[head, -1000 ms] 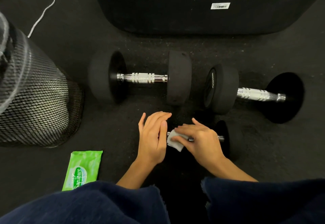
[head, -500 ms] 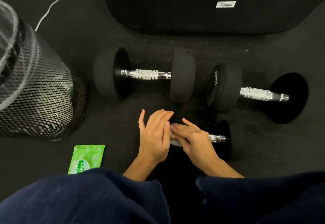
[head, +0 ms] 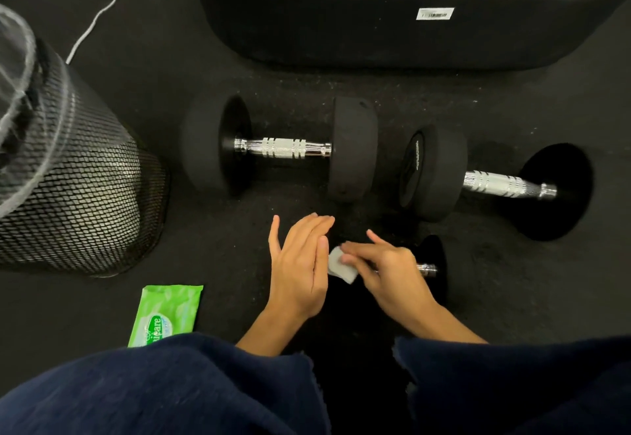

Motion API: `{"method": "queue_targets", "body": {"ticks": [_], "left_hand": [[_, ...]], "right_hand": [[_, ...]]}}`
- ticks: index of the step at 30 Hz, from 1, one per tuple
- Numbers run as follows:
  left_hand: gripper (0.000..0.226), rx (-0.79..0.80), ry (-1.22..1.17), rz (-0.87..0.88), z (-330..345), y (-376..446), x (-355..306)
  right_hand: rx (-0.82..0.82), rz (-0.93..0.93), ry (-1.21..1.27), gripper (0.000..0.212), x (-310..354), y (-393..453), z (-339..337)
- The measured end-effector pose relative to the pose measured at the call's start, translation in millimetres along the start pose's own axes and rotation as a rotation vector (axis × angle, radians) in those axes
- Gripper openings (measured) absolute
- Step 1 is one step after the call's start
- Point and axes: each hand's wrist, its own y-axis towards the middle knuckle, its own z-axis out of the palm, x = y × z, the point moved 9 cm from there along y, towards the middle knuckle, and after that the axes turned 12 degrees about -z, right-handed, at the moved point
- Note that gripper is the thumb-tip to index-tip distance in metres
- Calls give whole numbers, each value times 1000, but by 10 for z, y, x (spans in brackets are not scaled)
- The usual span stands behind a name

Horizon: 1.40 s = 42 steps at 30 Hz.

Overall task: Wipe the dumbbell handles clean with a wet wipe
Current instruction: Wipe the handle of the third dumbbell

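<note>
I am seeing a black mesh bin [head: 73, 188] standing at far left, with a green wipe pack [head: 165, 313] lying on the dark floor [head: 211, 257] just below it. My left hand [head: 300, 263] is lying flat with straight fingers, grasping nothing, beside the wet wipe [head: 339, 265]. My right hand [head: 386, 270] is pinching that wipe over the handle of the small dumbbell [head: 432, 263], whose chrome end is showing past my knuckles. Beyond my hands, a large dumbbell [head: 283, 148] is resting on the floor, and another dumbbell [head: 495, 184] is lying to its right.
</note>
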Motion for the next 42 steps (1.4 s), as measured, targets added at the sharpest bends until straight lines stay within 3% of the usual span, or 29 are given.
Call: {"method": "queue_targets", "body": {"ticks": [4, 10, 17, 21, 26, 29, 35, 42], "left_hand": [[40, 2, 6, 12, -17, 14, 2], [41, -25, 8, 13, -41, -16, -21], [41, -34, 47, 49, -53, -32, -32], [41, -29, 29, 20, -50, -6, -28], [41, -12, 15, 2, -45, 8, -17], [41, -10, 24, 7, -58, 16, -27], [40, -17, 18, -11, -59, 11, -26], [40, -34, 11, -8, -53, -14, -22]], "right_hand": [[115, -99, -46, 41, 179, -71, 142], [82, -3, -101, 26, 3, 105, 92], [118, -161, -116, 35, 154, -35, 101], [53, 16, 117, 29, -23, 105, 14], [218, -43, -16, 29, 46, 183, 195], [133, -49, 45, 36, 48, 104, 123], [32, -177, -68, 38, 184, -37, 98], [105, 105, 77, 18, -42, 228, 87]]}}
